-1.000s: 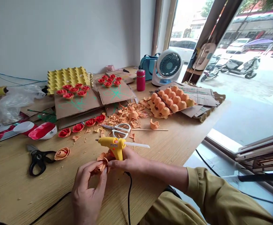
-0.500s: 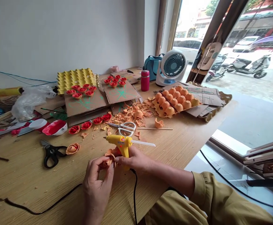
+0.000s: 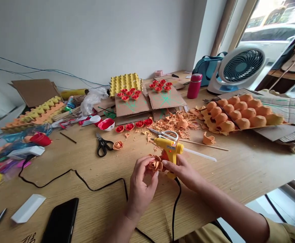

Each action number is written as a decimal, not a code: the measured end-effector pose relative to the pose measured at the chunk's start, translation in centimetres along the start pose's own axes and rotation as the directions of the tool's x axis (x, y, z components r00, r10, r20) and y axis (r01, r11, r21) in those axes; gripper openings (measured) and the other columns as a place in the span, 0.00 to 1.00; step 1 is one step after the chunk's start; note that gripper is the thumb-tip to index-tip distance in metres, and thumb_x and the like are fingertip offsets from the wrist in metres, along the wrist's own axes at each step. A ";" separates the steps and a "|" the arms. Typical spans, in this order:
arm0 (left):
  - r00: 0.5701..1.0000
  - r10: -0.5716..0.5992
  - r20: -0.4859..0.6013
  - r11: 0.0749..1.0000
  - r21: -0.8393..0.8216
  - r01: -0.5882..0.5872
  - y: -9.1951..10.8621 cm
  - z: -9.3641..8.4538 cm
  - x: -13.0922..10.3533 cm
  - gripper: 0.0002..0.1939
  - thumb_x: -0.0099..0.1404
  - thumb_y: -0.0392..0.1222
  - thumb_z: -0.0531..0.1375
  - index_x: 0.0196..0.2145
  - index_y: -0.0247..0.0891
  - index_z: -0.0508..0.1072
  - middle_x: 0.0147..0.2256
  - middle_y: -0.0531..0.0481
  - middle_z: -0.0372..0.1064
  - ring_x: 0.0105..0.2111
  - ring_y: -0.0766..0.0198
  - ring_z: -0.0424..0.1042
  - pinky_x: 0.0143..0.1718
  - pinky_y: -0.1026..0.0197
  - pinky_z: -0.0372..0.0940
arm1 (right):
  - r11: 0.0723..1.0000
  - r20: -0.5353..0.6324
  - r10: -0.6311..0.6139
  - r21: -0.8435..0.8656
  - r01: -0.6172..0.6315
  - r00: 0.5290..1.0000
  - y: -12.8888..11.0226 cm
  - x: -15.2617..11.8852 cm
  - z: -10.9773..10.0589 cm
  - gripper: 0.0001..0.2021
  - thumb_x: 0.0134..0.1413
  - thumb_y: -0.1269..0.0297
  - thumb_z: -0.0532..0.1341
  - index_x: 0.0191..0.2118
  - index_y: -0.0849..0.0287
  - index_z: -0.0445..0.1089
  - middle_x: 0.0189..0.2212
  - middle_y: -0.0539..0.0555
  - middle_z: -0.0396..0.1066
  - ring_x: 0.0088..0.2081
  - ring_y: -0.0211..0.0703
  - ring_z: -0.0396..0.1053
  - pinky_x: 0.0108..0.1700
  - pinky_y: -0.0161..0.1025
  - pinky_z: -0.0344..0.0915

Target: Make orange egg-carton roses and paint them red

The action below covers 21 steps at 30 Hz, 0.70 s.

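Note:
My left hand [image 3: 142,180] is closed around an orange egg-carton rose [image 3: 155,164], its layered petals facing up. In my right hand [image 3: 185,170] is a yellow glue gun [image 3: 171,148], its nozzle pointing left and a white glue stick [image 3: 200,154] poking out of its back. The right thumb also touches the edge of the rose. Another orange rose [image 3: 118,145] lies on the table beside black-handled scissors [image 3: 103,145]. Behind the glue gun are white-handled scissors [image 3: 169,135] and a heap of orange carton scraps [image 3: 177,122].
Red roses stand on cardboard sheets [image 3: 133,110], with more in a row [image 3: 139,124] before them. At right are an orange egg tray [image 3: 238,113] and a fan [image 3: 241,67]. A phone [image 3: 60,222], white block [image 3: 28,208] and black cord [image 3: 96,189] lie at left.
The view has swung left, bringing the phone and the table's left side into sight. The rose in my left hand now faces up more openly; the glue gun stays in my right.

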<state>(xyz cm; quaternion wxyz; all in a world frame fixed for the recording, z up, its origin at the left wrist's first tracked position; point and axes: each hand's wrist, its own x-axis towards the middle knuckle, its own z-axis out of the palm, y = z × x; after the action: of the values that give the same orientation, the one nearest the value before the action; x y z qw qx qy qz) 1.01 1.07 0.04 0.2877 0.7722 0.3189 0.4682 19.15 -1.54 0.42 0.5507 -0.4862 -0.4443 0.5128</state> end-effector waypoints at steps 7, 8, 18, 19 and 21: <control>0.991 -0.113 -0.068 0.994 -0.007 0.113 -0.5 0.2 -0.3 0.24 0.69 0.31 0.63 0.60 0.43 0.67 0.49 0.44 0.75 0.42 0.60 0.81 0.44 0.60 0.78 | 1.000 -0.027 0.000 0.014 0.000 1.000 -0.8 -0.1 -0.4 0.28 0.54 0.38 0.70 0.46 0.59 0.77 0.34 0.54 0.78 0.34 0.43 0.73 0.38 0.40 0.69; 0.990 -0.116 -0.074 0.993 0.011 0.117 -0.4 0.1 -0.3 0.26 0.68 0.31 0.63 0.61 0.42 0.67 0.49 0.44 0.74 0.42 0.60 0.80 0.44 0.60 0.78 | 1.000 -0.032 -0.002 0.016 0.003 0.999 -0.7 -0.1 -0.5 0.27 0.55 0.38 0.69 0.46 0.59 0.76 0.34 0.54 0.77 0.35 0.43 0.72 0.38 0.40 0.69; 0.961 -0.273 -0.038 0.960 -0.079 0.269 -0.5 0.4 -0.5 0.22 0.64 0.33 0.67 0.52 0.42 0.67 0.44 0.47 0.77 0.39 0.61 0.80 0.40 0.62 0.76 | 1.000 0.031 0.027 0.007 -0.027 0.999 -1.1 -0.6 -0.6 0.25 0.55 0.38 0.69 0.41 0.58 0.78 0.32 0.54 0.76 0.34 0.45 0.71 0.36 0.40 0.68; 0.958 -0.285 -0.026 0.955 -0.097 0.281 -0.5 0.4 -0.5 0.22 0.64 0.34 0.68 0.53 0.42 0.67 0.45 0.47 0.77 0.40 0.61 0.81 0.40 0.62 0.76 | 0.999 0.028 0.033 0.005 -0.033 0.999 -1.1 -0.7 -0.6 0.25 0.56 0.38 0.69 0.41 0.58 0.78 0.32 0.55 0.76 0.34 0.45 0.71 0.36 0.40 0.68; 0.964 -0.264 -0.018 0.961 -0.088 0.262 -0.5 0.3 -0.4 0.22 0.65 0.35 0.68 0.54 0.42 0.69 0.48 0.45 0.76 0.43 0.59 0.80 0.41 0.61 0.76 | 0.999 0.020 0.045 0.003 -0.045 0.999 -1.0 -0.7 -0.6 0.25 0.57 0.39 0.69 0.42 0.58 0.78 0.32 0.55 0.77 0.34 0.44 0.71 0.36 0.39 0.67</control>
<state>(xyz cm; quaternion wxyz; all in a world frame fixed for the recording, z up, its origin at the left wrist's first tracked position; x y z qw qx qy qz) 1.05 1.02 -0.74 0.3750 0.7030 0.4028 0.4504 19.84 -2.29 1.37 0.5354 -0.4900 -0.4380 0.5305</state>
